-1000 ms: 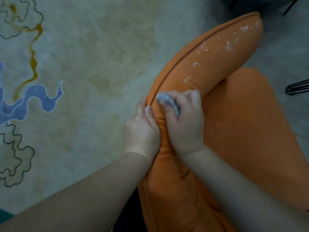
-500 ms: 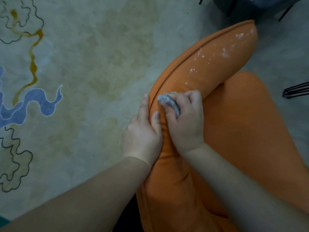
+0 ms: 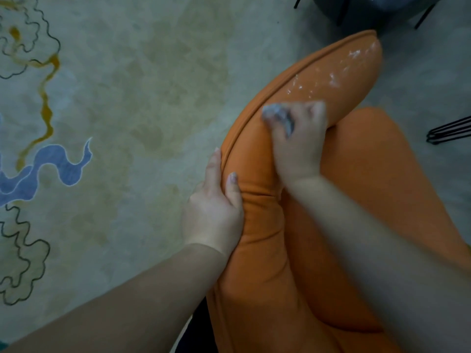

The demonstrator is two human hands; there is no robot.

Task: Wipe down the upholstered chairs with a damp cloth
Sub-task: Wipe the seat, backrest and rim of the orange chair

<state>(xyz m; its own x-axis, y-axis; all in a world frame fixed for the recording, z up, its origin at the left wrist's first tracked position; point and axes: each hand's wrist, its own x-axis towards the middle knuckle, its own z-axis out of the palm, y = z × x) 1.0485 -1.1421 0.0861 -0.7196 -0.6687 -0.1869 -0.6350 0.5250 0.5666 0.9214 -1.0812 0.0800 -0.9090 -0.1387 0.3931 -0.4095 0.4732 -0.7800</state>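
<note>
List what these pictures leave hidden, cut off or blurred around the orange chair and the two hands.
Head view only:
- Cloth: mostly hidden inside the right hand, and motion-blurred; its size and dampness cannot be told.
- Left hand: its fingers lie behind the orange chair backrest, hidden.
- Chair: base and front cut off by the frame's bottom and right edges.
- White specks: too small to identify.

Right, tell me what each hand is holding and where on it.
The right hand clutches a balled grey cloth, which pokes out past its fingers. The left hand grips the orange chair at its piped backrest edge.
</note>
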